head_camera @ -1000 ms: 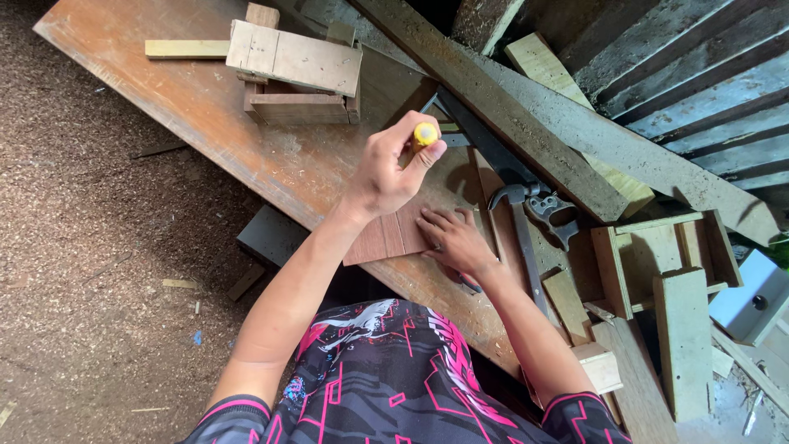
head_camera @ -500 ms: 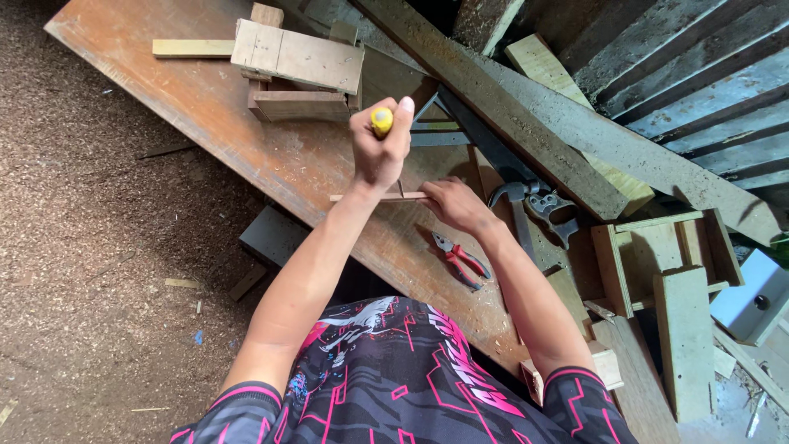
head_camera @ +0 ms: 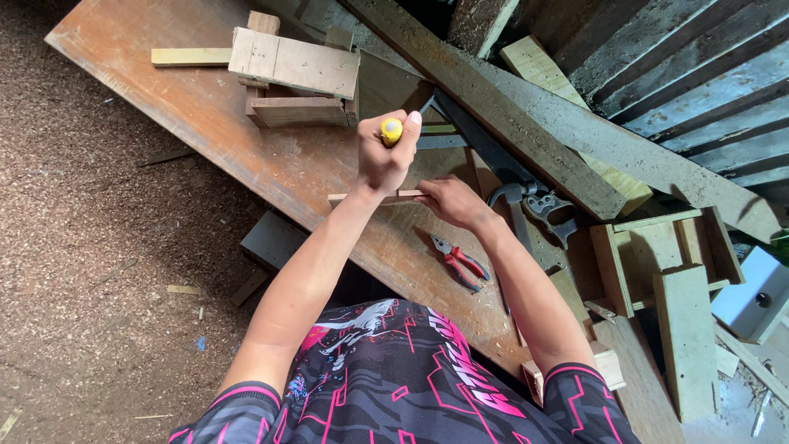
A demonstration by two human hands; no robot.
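1. While the left hand grips a yellow-capped tool handle in a fist, it is raised above the desk.
2. Just beside it, the right hand pinches a thin wooden strip.
3. Red-handled pliers lie near the right wrist.

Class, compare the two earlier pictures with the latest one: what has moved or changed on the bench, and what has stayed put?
The flat wood piece seen a second ago now stands on edge as a thin strip, steadied by the right hand. The left hand with the yellow-handled tool has risen above it. Red-handled pliers, covered at first, now show. The wooden box assembly and workbench stayed put.
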